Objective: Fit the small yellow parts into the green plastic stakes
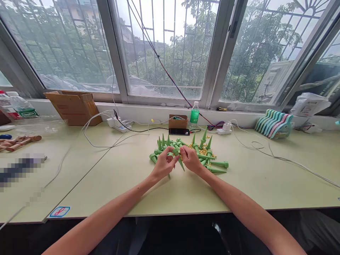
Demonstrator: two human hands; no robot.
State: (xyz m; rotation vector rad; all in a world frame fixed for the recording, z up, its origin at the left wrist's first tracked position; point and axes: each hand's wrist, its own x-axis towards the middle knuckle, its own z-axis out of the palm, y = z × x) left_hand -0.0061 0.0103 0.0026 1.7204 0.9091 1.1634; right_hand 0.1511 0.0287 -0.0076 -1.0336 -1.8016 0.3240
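Observation:
My left hand [161, 165] is closed, thumb and fingers gripping a green plant watering spike [181, 164] whose point slants down toward the table. Close against the spike's upper end, my right hand [191, 160] is pinched; its fingertips hide whatever may be between them. Around both hands lies a pile of similar green spikes, some standing on their caps with points up, such as the tall spike [204, 137], and others on their sides, like the fallen spike [219, 164]. Small yellow pieces [202, 151] are scattered among them on the right.
Behind the pile are a phone [179, 131], a small open cardboard box [177, 122] and a green-labelled bottle [194, 114]. Light blue and pink hangers [275, 124] stand at right. A larger carton [75, 108] and a power strip [119, 124] sit left, with cables across the table [127, 177].

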